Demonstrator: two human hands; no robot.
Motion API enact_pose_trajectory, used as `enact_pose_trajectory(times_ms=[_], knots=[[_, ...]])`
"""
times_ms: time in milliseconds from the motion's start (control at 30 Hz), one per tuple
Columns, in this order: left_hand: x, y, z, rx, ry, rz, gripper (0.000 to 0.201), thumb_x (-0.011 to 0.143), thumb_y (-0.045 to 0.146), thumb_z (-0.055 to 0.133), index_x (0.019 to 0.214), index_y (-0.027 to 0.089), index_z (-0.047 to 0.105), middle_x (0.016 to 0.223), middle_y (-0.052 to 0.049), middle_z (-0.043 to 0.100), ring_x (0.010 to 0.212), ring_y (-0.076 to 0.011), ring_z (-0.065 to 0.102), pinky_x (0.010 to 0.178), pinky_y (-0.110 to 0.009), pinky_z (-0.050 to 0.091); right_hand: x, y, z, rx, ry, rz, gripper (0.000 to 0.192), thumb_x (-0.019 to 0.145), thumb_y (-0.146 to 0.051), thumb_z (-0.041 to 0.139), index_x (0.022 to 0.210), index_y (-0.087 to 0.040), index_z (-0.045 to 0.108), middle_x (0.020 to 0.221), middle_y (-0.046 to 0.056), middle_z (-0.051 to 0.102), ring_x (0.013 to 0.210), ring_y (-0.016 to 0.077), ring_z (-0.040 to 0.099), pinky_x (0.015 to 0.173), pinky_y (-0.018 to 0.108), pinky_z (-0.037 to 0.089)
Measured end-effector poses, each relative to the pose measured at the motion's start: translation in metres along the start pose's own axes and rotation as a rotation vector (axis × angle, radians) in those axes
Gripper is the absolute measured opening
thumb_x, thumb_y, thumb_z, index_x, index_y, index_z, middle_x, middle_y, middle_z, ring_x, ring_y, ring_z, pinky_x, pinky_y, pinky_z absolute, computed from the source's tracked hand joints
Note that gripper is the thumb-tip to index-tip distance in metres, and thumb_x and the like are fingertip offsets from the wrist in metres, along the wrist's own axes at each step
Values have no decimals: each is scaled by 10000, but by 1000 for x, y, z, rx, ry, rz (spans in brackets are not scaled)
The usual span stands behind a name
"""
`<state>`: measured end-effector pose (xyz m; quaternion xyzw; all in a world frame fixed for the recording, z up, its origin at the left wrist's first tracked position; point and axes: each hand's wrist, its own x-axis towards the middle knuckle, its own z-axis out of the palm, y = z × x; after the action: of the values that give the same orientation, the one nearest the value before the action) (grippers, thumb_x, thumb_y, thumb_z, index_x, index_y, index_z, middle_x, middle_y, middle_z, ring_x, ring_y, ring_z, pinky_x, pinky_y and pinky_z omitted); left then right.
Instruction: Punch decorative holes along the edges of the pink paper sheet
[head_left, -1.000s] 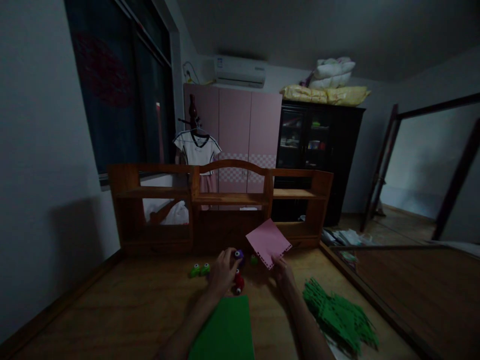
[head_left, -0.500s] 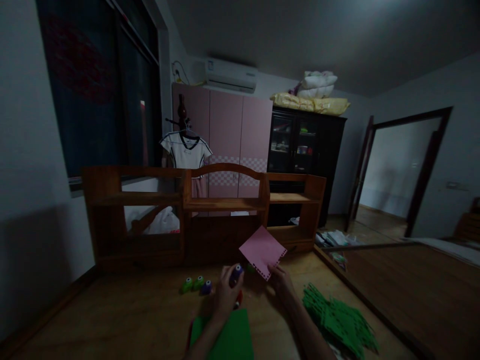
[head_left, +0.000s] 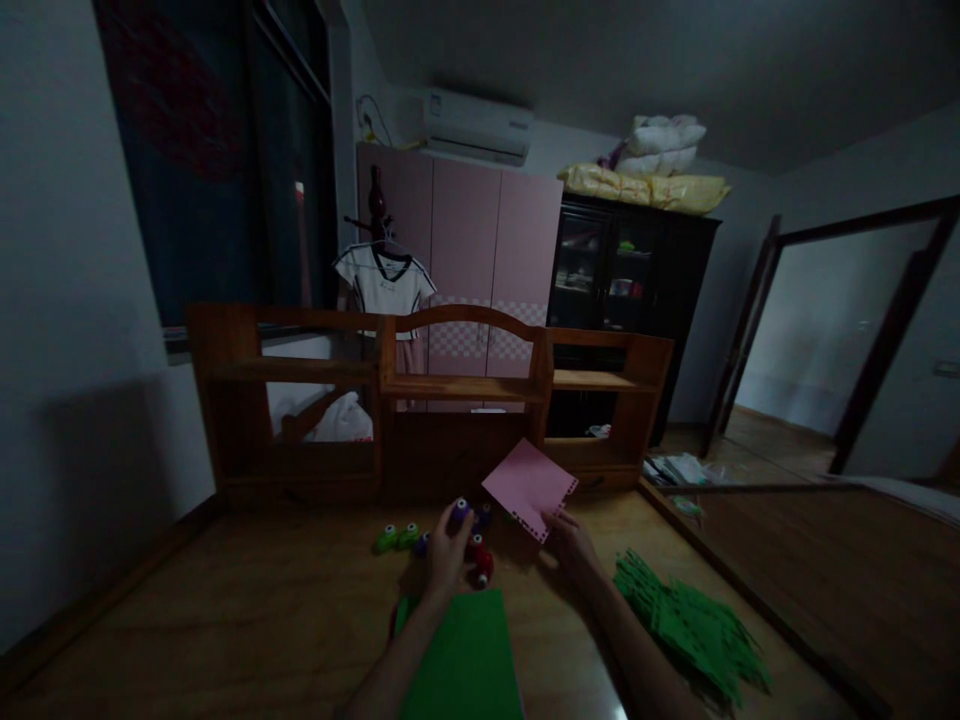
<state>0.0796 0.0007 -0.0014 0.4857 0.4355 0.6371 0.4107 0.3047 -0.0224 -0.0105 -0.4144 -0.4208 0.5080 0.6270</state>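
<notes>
My left hand [head_left: 445, 555] holds a small purple punch [head_left: 458, 513] lifted off the wooden table [head_left: 247, 610]. Beside it my right hand [head_left: 571, 545] pinches a corner of a pink paper square [head_left: 529, 484] with a punched edge, held up and tilted. More small punches lie under and around the hands: two green ones [head_left: 397, 538] to the left, red ones [head_left: 478, 562] between the hands, another purple one [head_left: 484, 515] behind. A green sheet [head_left: 463, 660] lies flat near my left forearm.
A pile of cut green paper [head_left: 686, 625] lies at the right of the table. A wooden shelf unit [head_left: 420, 395] stands along the table's far edge. Behind are pink wardrobes, a dark cabinet and an open doorway at right. The room is dim.
My left hand picked a purple punch up from among the others and now holds it raised. The pink paper stays in my right hand. The view has shifted slightly.
</notes>
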Motion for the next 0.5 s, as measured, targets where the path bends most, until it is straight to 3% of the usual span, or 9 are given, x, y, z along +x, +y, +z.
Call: enact_pose_trajectory(times_ms=[233, 400, 500], knots=[[2, -3, -2, 85, 48, 52, 494, 686, 535, 635, 995, 150, 648, 835, -79, 667, 842, -241, 625, 752, -327, 477, 3, 0, -1, 26, -35, -5, 321, 691, -369, 687, 961, -199, 656, 922, 57, 682, 779, 213, 627, 676, 304, 491], [9, -16, -7, 422, 117, 221, 425, 785, 521, 534, 937, 137, 635, 922, -109, 594, 901, -249, 574, 839, -374, 438, 13, -1, -11, 83, 79, -6, 335, 653, -367, 718, 937, -195, 671, 919, 48, 690, 765, 200, 626, 642, 275, 479], [10, -24, -10, 580, 99, 279, 351, 859, 432, 457, 1008, 140, 582, 981, -115, 553, 941, -246, 539, 865, -384, 421, 15, -3, -18, 114, 100, -18, 336, 660, -353, 712, 957, -203, 660, 944, 44, 690, 764, 200, 631, 621, 271, 479]])
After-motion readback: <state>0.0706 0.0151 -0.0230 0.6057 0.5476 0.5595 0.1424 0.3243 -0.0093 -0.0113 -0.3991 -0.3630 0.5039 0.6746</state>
